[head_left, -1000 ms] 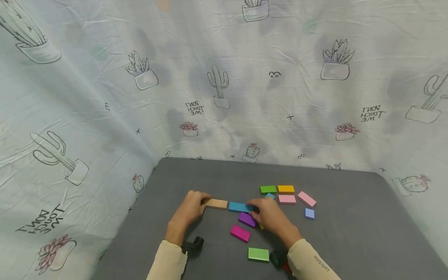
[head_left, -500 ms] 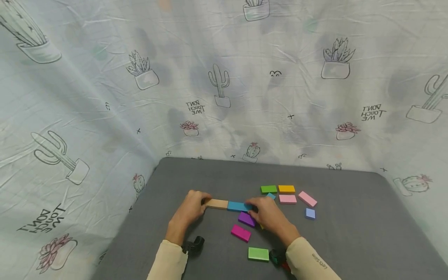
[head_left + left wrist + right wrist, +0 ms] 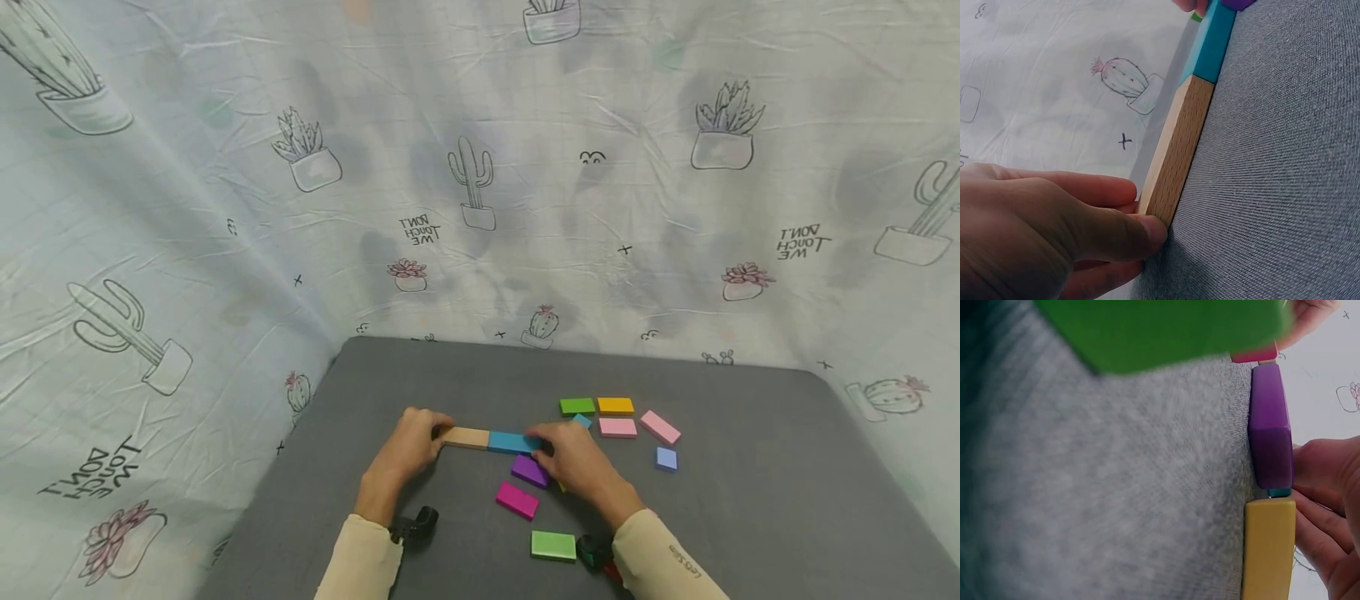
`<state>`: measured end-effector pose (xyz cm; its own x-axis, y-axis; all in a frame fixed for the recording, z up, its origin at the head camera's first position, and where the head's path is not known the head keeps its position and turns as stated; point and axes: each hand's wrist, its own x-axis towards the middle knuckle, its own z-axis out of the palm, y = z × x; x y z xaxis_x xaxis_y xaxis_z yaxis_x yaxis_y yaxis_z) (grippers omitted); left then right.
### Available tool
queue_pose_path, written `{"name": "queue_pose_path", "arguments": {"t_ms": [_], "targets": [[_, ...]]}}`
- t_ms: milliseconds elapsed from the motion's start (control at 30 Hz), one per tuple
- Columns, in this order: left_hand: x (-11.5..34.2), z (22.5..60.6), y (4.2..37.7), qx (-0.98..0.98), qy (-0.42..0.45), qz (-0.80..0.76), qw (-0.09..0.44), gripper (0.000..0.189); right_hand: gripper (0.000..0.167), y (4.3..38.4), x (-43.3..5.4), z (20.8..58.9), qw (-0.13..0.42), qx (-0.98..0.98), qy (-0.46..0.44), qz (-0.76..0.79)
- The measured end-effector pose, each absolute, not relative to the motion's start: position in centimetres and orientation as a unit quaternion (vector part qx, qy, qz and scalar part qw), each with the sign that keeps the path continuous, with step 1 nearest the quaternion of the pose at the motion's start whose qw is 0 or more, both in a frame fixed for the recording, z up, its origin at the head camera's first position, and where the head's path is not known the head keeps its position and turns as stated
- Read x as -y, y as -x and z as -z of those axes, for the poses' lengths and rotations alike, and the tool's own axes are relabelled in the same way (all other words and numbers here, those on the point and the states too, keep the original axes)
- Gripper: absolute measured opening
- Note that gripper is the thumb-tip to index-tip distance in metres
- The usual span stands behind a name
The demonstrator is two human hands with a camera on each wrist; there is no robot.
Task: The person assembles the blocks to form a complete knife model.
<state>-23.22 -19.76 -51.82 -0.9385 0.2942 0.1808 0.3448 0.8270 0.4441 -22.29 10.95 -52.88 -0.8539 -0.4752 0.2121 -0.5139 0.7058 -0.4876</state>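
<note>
On the grey table, a plain wooden block (image 3: 467, 438) and a blue block (image 3: 512, 442) lie end to end, their short faces meeting in the left wrist view. My left hand (image 3: 407, 443) pinches the wooden block's left end between thumb and fingers. At the other end of the pair, my right hand (image 3: 576, 460) grips the blue block's right end, fingers behind and thumb in front. A purple block (image 3: 530, 471) lies just in front of the blue one. The right hand mostly hides a yellow block (image 3: 1268, 550) in the head view.
Nearer the body lie a magenta block (image 3: 517, 501) and a light green block (image 3: 553, 546). Behind and right of the right hand are a green block (image 3: 577, 407), an orange block (image 3: 615, 406), two pink blocks (image 3: 617, 427) and a small periwinkle block (image 3: 666, 459). Cactus-print cloth (image 3: 540, 208) hangs behind.
The right hand has slid the blue block slightly left, closing the small gap to the wooden block. Over the last half second both hands have stayed in place.
</note>
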Motion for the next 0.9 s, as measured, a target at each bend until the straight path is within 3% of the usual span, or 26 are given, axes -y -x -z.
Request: {"name": "queue_pose_path", "arguments": {"t_ms": [333,600,900], "targets": [[19.5,51.6,23.2,0.953,0.160,0.251,0.053,0.028,0.036,22.5,-11.4,52.2,0.022,0.924,-0.260,-0.281],[19.4,51.4,23.3,0.953,0.148,0.261,0.037,0.029,0.036,23.9,-15.5,49.9,0.032,0.926,-0.217,-0.308],[19.4,51.2,23.2,0.956,0.137,0.259,0.023,0.028,0.036,24.4,-18.2,50.8,0.043,0.928,-0.237,-0.284]]}}
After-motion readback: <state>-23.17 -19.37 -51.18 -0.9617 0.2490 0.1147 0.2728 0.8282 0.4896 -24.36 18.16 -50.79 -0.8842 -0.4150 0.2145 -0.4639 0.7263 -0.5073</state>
